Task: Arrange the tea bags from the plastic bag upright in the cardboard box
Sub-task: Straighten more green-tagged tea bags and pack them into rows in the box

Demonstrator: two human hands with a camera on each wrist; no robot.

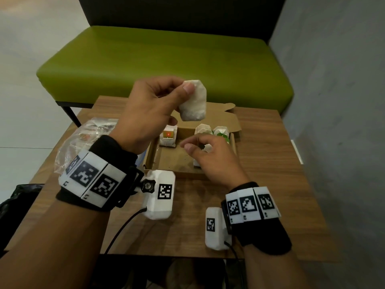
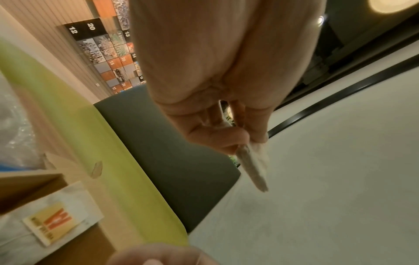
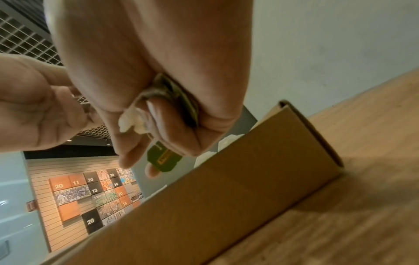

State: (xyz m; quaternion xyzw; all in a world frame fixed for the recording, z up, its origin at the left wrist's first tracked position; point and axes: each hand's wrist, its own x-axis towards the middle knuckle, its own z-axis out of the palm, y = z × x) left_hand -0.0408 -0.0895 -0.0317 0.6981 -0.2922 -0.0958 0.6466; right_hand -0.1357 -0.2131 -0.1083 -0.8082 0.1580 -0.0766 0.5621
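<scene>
Cardboard box [image 1: 235, 124]: my landmark, open on the wooden table [image 1: 270, 163], lid flap folded back on its far side.
Left hand [image 1: 150, 107]: I have it raised above the box, thumb and fingers pinching a white tea bag [image 1: 193, 101] that hangs clear of everything.
Right hand [image 1: 214, 157]: I hold it low over the box's right half, fingers curled around a tea bag with a green tag [image 3: 163, 157].
Inside the box: an orange-tagged bag [image 1: 168, 137] stands at the far left, white bags [image 1: 212, 132] upright at the far right.
Plastic bag [image 1: 83, 142]: lying left of the box.
</scene>
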